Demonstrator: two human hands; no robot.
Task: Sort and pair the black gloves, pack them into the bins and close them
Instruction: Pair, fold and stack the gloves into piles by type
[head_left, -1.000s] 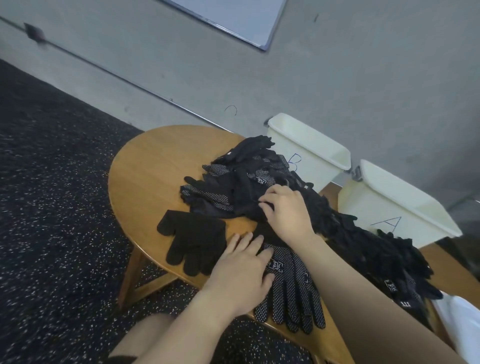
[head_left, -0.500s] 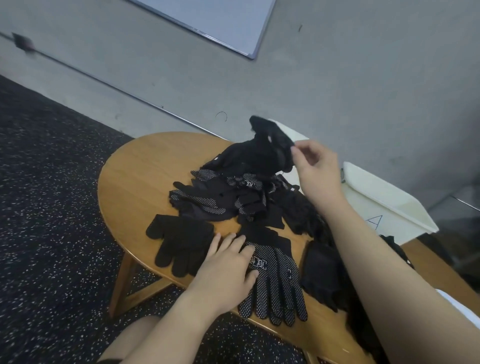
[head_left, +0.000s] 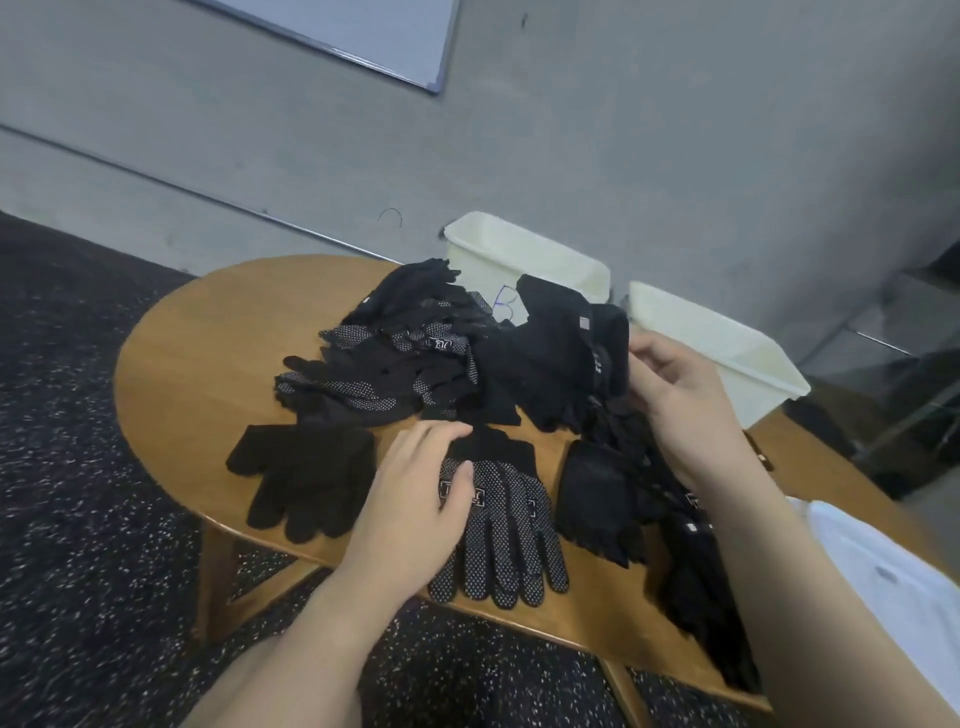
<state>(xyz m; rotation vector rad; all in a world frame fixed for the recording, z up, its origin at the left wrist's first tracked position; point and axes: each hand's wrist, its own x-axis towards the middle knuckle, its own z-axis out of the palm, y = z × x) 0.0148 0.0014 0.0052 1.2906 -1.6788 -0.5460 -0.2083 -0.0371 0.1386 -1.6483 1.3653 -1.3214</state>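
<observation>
While the right hand (head_left: 675, 384) pinches a plain black glove (head_left: 561, 353) lifted above the glove heap (head_left: 405, 358) near the tabletop's far edge, the left hand (head_left: 415, 499) is laid flat, fingers relaxed and together, on the cuff of a dotted pair (head_left: 498, 540) at the near edge; a plain pair (head_left: 306, 478) lies just left of it, close to the near-left edge; a folded dark glove (head_left: 597, 499) sits to the right, and more gloves (head_left: 696, 582) trail toward the near-right edge under the right forearm; two white bins, bin B (head_left: 524, 260) and the second bin (head_left: 727, 353), stand open beyond the far edge, nothing seen inside them.

Risks, as judged: dotted fingers overhang the near edge of the table (head_left: 197, 353), so the pair could be dragged off if the left hand is drawn back carelessly; gloves under the right forearm could be swept to the floor; the lifted glove's partner is hard to pick out, everything being black, so a mismatch between plain and dotted is likely; the heap could be snagged and pulled along with the lifted glove; whether bin lids are at hand cannot be told.
</observation>
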